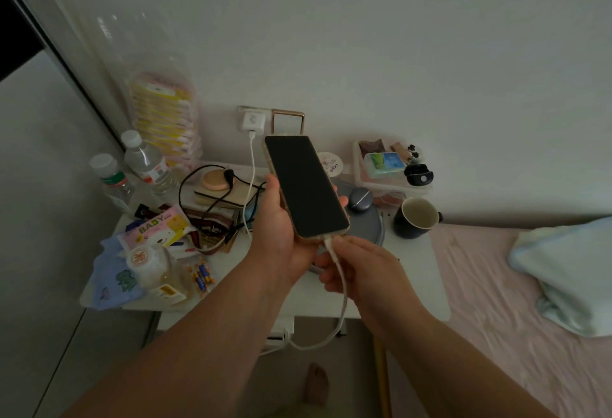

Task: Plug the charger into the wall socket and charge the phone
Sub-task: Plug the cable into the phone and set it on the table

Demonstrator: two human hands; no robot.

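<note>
A phone point(306, 186) with a dark screen is held over the bedside table, my left hand point(276, 222) wrapped around its left edge and back. At the phone's bottom edge sits the white cable plug point(329, 243), pinched by the fingers of my right hand point(361, 268). The white cable point(341, 311) loops down below the table front. A white charger point(252, 121) sits in the wall socket point(243, 109) behind the table, with its cable point(251, 166) hanging down onto the table.
The white table point(417, 272) carries two water bottles point(147, 162), a baby wipes pack point(159, 229), black cables point(205, 199), a dark mug point(417, 217), a grey round tray point(371, 222) and a clear box point(390, 169). A bed with a pillow point(569, 272) lies to the right.
</note>
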